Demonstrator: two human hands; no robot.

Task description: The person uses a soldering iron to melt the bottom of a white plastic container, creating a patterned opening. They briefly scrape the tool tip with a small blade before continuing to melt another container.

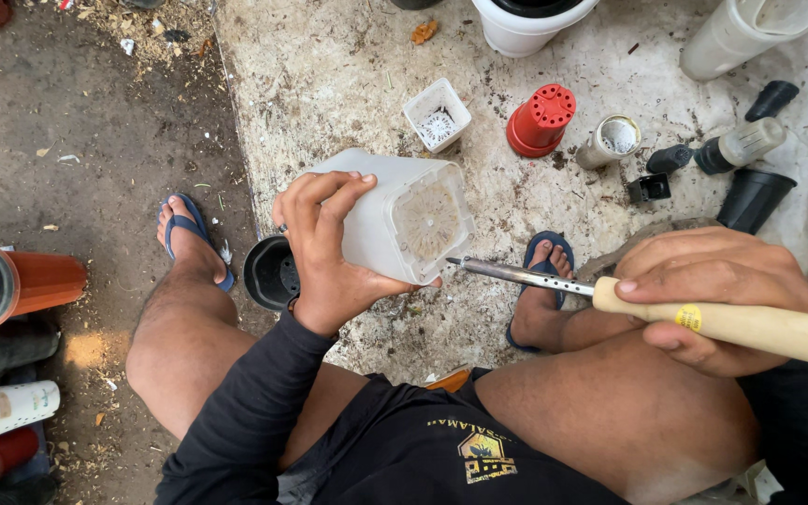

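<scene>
The left hand (329, 252) has its grip closed around a white square plastic pot (395, 217), held on its side above the ground. The right hand (703, 295) clasps a wooden-handled soldering iron (647, 304), its metal tip just beside the pot's perforated bottom.

Daylit dirt ground (95, 150) beside a soiled pale sheet (329, 75) strewn with debris.

Bare sheet (329, 84) lies open along its left edge and behind the held white square pot (395, 220) — rightward, a small square pot (437, 114), red cone pot (541, 120) and black pots (755, 196) crowd the way.
</scene>
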